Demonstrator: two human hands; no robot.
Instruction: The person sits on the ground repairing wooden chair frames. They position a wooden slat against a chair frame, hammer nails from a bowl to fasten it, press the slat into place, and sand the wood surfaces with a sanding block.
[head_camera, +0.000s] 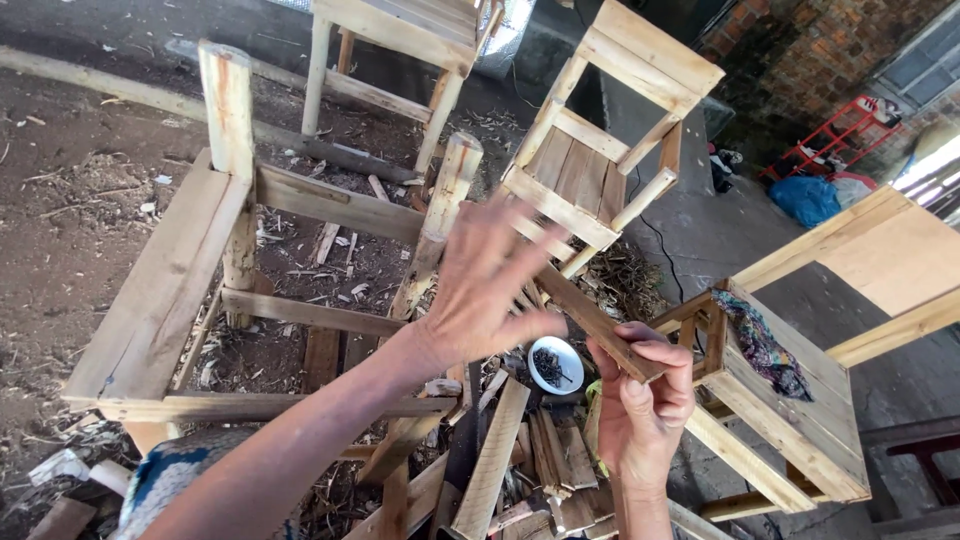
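My right hand (640, 400) grips the near end of a short flat wooden slat (590, 318) that slants up to the left. My left hand (485, 285) hovers over the slat's far end with fingers spread and blurred; whether it touches the wood I cannot tell. Just below the hands sits a small white bowl (556, 364) holding dark nails. An unfinished wooden frame (300, 250) with round log legs stands to the left.
Loose wood offcuts (500, 460) lie piled on the ground under the hands. A small wooden chair (600, 150) stands behind, another (400, 40) at the top, and a crate-like frame (790, 420) draped with a patterned cloth (762, 345) at right. Dirt floor and wood chips lie left.
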